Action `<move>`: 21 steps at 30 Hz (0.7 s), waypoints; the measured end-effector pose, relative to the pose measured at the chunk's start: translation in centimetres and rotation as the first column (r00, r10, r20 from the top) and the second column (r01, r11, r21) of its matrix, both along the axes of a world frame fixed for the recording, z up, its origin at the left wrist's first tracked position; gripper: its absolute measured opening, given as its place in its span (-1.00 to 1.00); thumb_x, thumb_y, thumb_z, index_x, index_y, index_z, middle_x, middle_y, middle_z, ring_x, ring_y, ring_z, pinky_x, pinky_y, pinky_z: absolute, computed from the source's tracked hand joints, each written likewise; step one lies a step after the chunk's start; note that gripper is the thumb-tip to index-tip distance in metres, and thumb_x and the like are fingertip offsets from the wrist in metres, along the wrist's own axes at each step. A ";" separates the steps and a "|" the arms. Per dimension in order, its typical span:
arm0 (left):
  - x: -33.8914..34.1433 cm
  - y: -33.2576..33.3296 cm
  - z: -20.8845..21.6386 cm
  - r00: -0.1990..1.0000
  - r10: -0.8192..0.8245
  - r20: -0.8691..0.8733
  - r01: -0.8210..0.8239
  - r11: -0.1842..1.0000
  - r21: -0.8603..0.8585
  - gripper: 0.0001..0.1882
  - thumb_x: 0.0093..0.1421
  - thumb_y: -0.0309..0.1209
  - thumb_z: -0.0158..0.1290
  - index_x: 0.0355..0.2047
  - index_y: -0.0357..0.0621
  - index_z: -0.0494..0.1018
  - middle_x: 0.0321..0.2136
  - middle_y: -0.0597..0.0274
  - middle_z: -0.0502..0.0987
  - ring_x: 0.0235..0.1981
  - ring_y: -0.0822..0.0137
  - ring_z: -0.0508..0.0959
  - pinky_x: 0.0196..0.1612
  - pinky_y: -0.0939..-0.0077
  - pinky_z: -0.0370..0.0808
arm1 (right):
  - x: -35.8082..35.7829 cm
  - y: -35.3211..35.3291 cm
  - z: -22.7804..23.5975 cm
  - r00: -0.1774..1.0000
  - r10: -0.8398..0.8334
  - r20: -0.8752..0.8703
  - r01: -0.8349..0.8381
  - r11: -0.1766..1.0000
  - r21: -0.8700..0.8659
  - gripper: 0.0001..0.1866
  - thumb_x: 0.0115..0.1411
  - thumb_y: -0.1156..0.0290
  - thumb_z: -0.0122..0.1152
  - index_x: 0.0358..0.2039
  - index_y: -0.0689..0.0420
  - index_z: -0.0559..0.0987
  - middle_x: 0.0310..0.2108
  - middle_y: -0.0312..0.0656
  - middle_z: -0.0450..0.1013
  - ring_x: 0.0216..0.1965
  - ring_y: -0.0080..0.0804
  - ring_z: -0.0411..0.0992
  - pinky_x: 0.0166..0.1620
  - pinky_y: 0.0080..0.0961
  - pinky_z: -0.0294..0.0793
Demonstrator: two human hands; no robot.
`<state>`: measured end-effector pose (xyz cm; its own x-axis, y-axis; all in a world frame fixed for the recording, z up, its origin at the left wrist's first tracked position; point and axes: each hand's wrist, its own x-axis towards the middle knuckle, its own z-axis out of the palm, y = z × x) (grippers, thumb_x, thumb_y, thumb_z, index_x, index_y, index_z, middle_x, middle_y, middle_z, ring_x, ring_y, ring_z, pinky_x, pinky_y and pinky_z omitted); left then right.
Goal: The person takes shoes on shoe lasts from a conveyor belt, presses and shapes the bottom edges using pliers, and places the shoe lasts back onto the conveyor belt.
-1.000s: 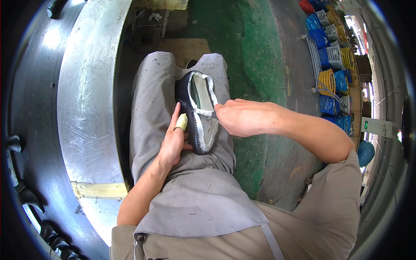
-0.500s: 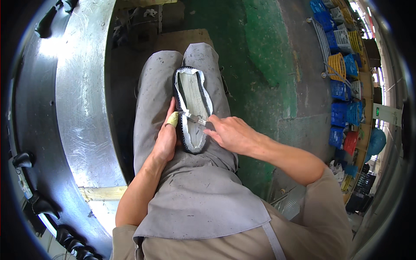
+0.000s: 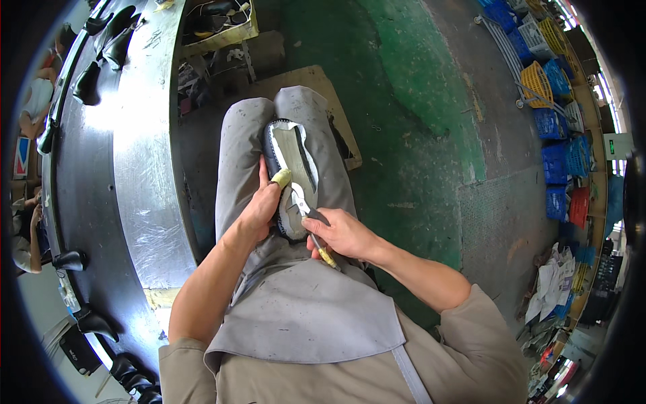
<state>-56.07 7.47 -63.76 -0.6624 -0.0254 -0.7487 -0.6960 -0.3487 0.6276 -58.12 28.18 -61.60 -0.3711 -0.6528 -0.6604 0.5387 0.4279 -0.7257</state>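
A black shoe upper (image 3: 290, 149) lies across my thighs with its pale underside facing up and a ragged white lining edge around it. My left hand (image 3: 260, 207) is closed around its left side, the thumb in a yellow-green cover pressing on the rim. A pair of pincers (image 3: 300, 200) is in my right hand (image 3: 344, 236), which is wrapped round the handles. One handle end, with yellow on it, sticks out below my fist. The metal jaws are over the near half of the shoe, close to my left thumb; whether they grip the lining I cannot tell.
A metal-edged bench (image 3: 151, 135) runs along my left, with several black shoes (image 3: 118, 47) on its dark belt. A wooden board (image 3: 316, 87) lies on the floor beyond my knees. Blue and yellow baskets (image 3: 535, 84) line shelves at the right. People are beyond the bench.
The pincers have turned from lying sideways at the left rim to pointing forward, their handles now toward me. My right hand has moved nearer my body. The view has shifted, showing more bench.
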 end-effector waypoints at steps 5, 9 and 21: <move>-0.8 0.3 0.2 0.996 -0.054 0.072 0.060 0.994 -0.086 -0.07 0.48 -0.12 -0.16 0.55 0.59 -0.60 0.41 0.00 0.30 0.27 0.01 0.49 0.19 -0.11 0.48 | -3.9 1.0 0.6 0.985 0.128 0.115 -0.129 0.992 0.001 -0.60 0.52 0.12 0.12 -0.05 0.27 0.56 -0.28 -0.04 0.64 -0.27 -0.28 0.69 -0.22 -0.39 0.68; -1.6 -1.1 -0.6 0.989 -0.141 0.036 0.144 0.985 -0.095 -0.01 0.48 -0.23 -0.19 0.51 0.14 -0.76 0.39 -0.21 0.29 0.33 0.01 0.45 0.29 0.12 0.46 | -9.4 3.2 7.4 0.300 0.778 -0.552 -0.518 0.618 0.590 -0.77 0.39 0.30 0.23 -0.11 0.20 0.58 -0.40 0.16 0.60 -0.30 0.11 0.63 -0.23 0.00 0.59; 0.5 -3.3 -11.9 0.810 -0.563 -0.165 0.418 0.750 -0.513 -0.01 0.44 -0.20 -0.07 0.57 -0.18 -0.50 0.33 -0.12 0.40 0.39 0.00 0.37 0.35 0.17 0.39 | -15.5 -6.2 -0.3 0.247 0.522 -0.816 -0.437 0.812 0.388 -0.62 0.47 0.16 0.12 -0.10 0.30 0.44 -0.49 0.24 0.55 -0.39 0.32 0.56 -0.30 0.12 0.55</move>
<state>-55.55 4.22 -75.68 -0.8556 0.0947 -0.5089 -0.4506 0.3478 0.8222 -73.65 21.94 -61.92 -0.3776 -0.8961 -0.2332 -0.6818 0.4395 -0.5849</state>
